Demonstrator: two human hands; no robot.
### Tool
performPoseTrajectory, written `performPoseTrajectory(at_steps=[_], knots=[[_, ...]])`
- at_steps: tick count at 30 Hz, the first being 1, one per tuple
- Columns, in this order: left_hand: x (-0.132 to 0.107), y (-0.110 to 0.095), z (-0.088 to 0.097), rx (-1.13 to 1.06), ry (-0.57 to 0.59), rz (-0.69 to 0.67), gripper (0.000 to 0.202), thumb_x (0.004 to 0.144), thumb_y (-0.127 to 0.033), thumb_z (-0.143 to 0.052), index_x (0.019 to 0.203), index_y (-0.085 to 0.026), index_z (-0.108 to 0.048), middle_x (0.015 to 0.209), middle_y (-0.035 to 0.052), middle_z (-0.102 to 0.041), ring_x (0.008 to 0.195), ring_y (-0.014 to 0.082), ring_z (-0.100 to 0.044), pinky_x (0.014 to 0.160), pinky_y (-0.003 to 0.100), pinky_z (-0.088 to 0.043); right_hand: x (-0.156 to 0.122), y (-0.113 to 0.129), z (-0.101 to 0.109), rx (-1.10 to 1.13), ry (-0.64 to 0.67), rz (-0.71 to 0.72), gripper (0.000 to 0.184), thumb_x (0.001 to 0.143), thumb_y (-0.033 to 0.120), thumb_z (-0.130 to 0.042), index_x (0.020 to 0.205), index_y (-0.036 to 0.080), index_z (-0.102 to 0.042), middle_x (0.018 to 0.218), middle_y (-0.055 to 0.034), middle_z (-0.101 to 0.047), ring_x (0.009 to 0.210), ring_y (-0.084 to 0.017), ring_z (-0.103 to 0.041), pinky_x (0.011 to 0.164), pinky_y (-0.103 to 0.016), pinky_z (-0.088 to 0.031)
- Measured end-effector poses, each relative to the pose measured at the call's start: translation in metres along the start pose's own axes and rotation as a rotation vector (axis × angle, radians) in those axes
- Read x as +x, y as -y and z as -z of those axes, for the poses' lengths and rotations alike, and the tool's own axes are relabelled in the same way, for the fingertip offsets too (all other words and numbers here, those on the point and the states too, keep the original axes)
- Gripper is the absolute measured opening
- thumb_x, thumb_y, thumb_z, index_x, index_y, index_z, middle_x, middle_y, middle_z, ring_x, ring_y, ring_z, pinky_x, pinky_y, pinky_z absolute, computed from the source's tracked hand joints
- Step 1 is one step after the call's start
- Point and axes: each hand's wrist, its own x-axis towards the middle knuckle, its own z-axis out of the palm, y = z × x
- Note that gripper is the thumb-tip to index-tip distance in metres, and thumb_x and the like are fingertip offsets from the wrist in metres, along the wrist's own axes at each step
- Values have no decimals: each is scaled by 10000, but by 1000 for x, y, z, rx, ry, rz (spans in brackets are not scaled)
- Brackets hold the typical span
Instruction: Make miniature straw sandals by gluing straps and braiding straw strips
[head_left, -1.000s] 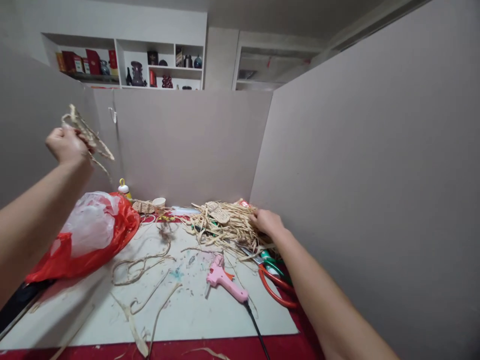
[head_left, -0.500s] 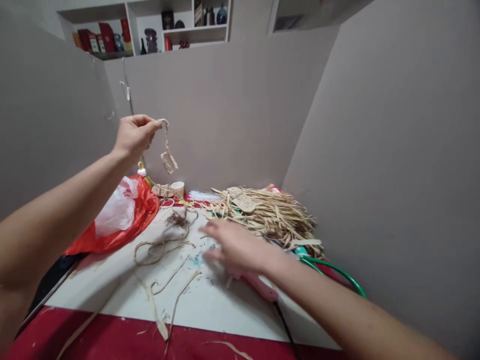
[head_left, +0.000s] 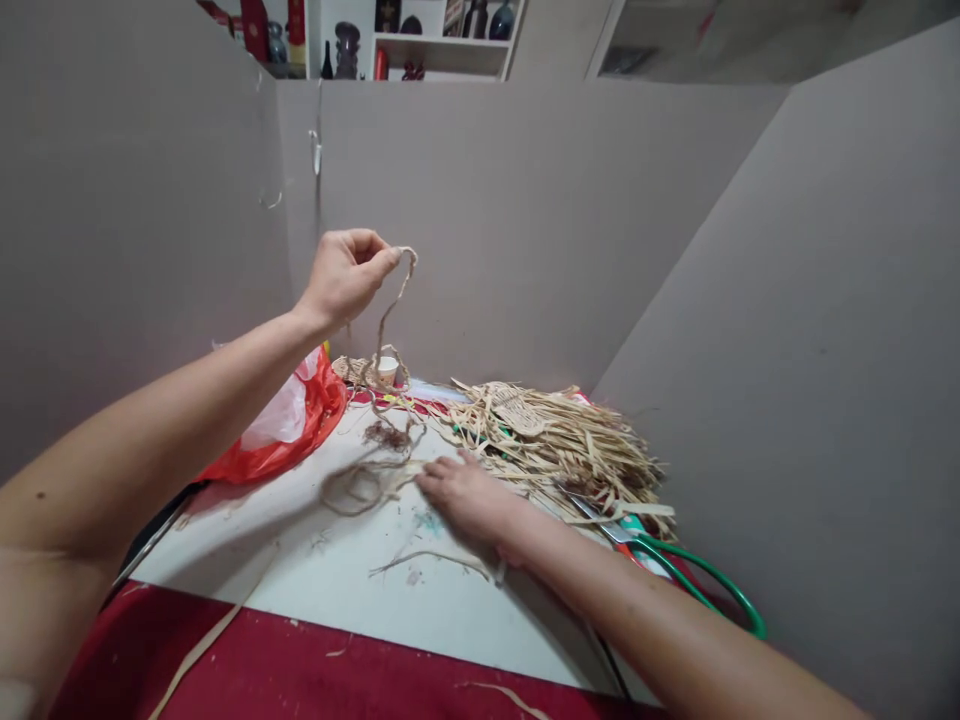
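My left hand [head_left: 349, 275] is raised above the board, thumb and finger pinching the end of a twisted straw cord [head_left: 385, 325]. The cord hangs down in a loose loop toward a tuft of brown fibres [head_left: 387, 436]. Low on the white board [head_left: 300, 560], my right hand [head_left: 465, 495] lies palm down with fingers extended, touching the surface beside some pale straw strips [head_left: 401, 480]. Whether any strip lies under its fingers is hidden. A thin strand [head_left: 431, 556] rests just in front of that hand.
A heap of dry straw [head_left: 585, 435] with a woven oval piece [head_left: 516, 410] on top stands behind my right hand. Green-handled scissors [head_left: 705, 570] lie at the right. A red plastic bag [head_left: 326, 405] and a paper cup [head_left: 387, 370] are at the back left.
My view has turned left, and both hands appear shifted in it. More cord now hangs from my left hand. My right hand has settled on the board, and the front strips have moved back.
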Motion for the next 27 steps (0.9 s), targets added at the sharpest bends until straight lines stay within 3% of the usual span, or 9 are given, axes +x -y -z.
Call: performPoseTrajectory(at_steps=[5, 8, 11, 13, 15, 17, 19, 23, 27], knots=[[-7, 4, 18, 37, -11, 2, 173, 754, -130, -595, 582, -133, -569, 478, -43, -461, 457, 53, -370, 460, 197, -299, -14, -92, 24, -20, 54, -335, 215, 758, 116, -529, 593, 181, -651, 633, -118, -661, 592, -234, -612, 639, -374, -429], [-12, 10, 21, 50, -13, 28, 165, 751, -142, -592, 587, -129, -576, 485, -40, -471, 459, 57, -381, 463, 201, -304, -22, -113, 41, -28, 26, -445, 235, 712, 138, -582, 485, 198, -594, 507, -79, -589, 522, -216, -571, 592, -363, -417], [-19, 17, 16, 61, 33, 77, 154, 741, -169, -594, 594, -123, -593, 496, -32, -496, 464, 63, -399, 469, 203, -313, -19, -96, 53, -52, -79, -485, 211, 722, 122, -568, 526, 191, -602, 583, -105, -606, 621, -242, -594, 667, -416, -424], [-27, 23, 10, 72, 92, 122, 149, 734, -202, -600, 611, -119, -612, 509, -25, -519, 474, 71, -419, 474, 206, -318, -13, -67, 56, -37, -150, -413, 195, 792, 138, -498, 682, 173, -655, 793, -149, -656, 741, -254, -613, 724, -426, -428], [-35, 29, 2, 89, 166, 169, 152, 729, -233, -599, 630, -120, -626, 518, -22, -528, 483, 79, -436, 474, 209, -318, -6, -31, 53, 22, -162, -249, 192, 828, 201, -495, 915, 190, -666, 1024, -123, -653, 855, -222, -615, 768, -354, -445], [-45, 34, -7, 109, 262, 203, 154, 730, -237, -583, 633, -125, -625, 516, -28, -517, 483, 77, -426, 479, 208, -317, 1, 3, 45, 88, -128, -40, 437, 764, 275, -603, 1199, 265, -566, 1203, -54, -604, 987, -186, -593, 826, -274, -443], [-52, 36, -16, 153, 335, 216, 158, 724, -247, -578, 620, -134, -615, 500, -41, -485, 468, 73, -392, 466, 206, -298, 8, 29, 34, 144, -58, 220, 586, 729, 242, -605, 1302, 224, -486, 1262, -97, -566, 1013, -210, -588, 810, -281, -452], [-55, 36, -38, 178, 436, 269, 118, 704, -200, -539, 626, -142, -606, 531, -31, -522, 485, 81, -426, 484, 209, -320, 19, 43, 19, 82, 19, 273, 230, 713, 168, -525, 883, 149, -678, 883, -109, -688, 750, -217, -621, 648, -290, -437], [-40, 36, -64, 225, 458, 269, 140, 705, -240, -533, 652, -145, -619, 532, -30, -525, 474, 84, -396, 480, 217, -302, 14, 15, 31, 274, -160, 227, 52, 634, 147, -561, 633, 168, -609, 674, -47, -649, 612, -171, -555, 584, -267, -389]])
